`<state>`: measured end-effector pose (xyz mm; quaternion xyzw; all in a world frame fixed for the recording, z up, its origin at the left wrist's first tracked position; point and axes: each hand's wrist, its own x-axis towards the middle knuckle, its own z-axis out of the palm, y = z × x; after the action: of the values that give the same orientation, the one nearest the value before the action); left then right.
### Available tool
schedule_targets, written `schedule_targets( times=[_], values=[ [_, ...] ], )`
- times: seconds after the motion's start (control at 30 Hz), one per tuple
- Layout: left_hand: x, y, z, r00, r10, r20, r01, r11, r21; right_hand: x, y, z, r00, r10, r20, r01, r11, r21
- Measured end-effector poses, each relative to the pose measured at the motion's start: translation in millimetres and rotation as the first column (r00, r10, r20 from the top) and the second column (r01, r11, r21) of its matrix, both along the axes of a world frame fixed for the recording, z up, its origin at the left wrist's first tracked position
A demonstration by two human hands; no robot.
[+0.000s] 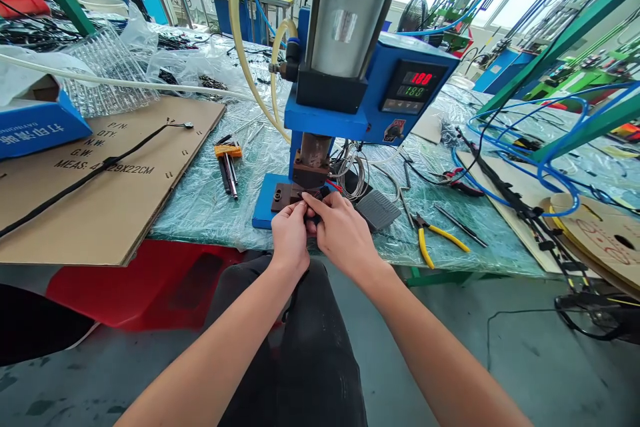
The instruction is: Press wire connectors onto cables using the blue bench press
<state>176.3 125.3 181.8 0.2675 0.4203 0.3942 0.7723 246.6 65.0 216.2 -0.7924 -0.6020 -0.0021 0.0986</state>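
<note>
My left hand (pixel 290 237) and my right hand (pixel 344 232) meet in front of a blue heated press (pixel 325 119). Both are closed, with thumbs and fingertips pinching a small black part (pixel 314 216) that is mostly hidden. Its exact kind I cannot make out. A dark strand, perhaps its cable, seems to hang below my hands. Just beyond my fingertips lies the press's brown metal lower block (pixel 283 196) on a blue base (pixel 262 204). The upper brown block (pixel 311 172) sits right above it. The press's display (pixel 414 85) is lit in red and green.
Yellow-handled cutters (pixel 438 237), a pen-like rod (pixel 461 225) and red-handled pliers (pixel 463 181) lie to the right. An orange-and-black tool (pixel 229 161) lies left, beside cardboard (pixel 115 187) bearing a black cable (pixel 107 163). A cardboard reel (pixel 600 230) stands far right; a red stool (pixel 150 287) is below.
</note>
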Motion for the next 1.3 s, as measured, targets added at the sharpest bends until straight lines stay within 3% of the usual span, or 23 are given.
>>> schedule_targets(
  times=[0.17,0.3,0.37,0.47,0.63,1.3],
  values=[
    [0.9,1.2,-2.0,0.999,0.027,0.041,-0.028,0.999,0.036,1.8,-13.3,-4.0,0.999,0.000,-0.042,0.007,0.985,0.172],
    [-1.0,0.9,2.1,1.000,0.021,-0.008,-0.021,1.000,0.005,25.7,-31.2,-16.8,0.990,-0.133,-0.053,0.142,0.873,0.466],
    [-2.4,0.6,5.4,0.999,0.001,-0.044,-0.002,1.000,-0.021,44.2,-38.9,-25.7,0.969,-0.249,0.006,0.208,0.822,0.530],
    [-3.2,0.3,8.8,0.999,0.002,-0.046,-0.003,1.000,-0.026,67.9,-46.2,-38.4,0.924,-0.374,0.076,0.301,0.836,0.458],
    [-3.3,0.0,9.6,0.998,-0.009,-0.058,0.006,0.999,-0.045,79.9,-49.4,-50.4,0.911,-0.408,0.065,0.377,0.885,0.273],
    [-2.9,-0.5,8.7,0.999,0.008,-0.034,-0.009,1.000,-0.029,78.8,-50.0,-50.8,0.914,-0.396,0.088,0.369,0.902,0.224]
  ],
)
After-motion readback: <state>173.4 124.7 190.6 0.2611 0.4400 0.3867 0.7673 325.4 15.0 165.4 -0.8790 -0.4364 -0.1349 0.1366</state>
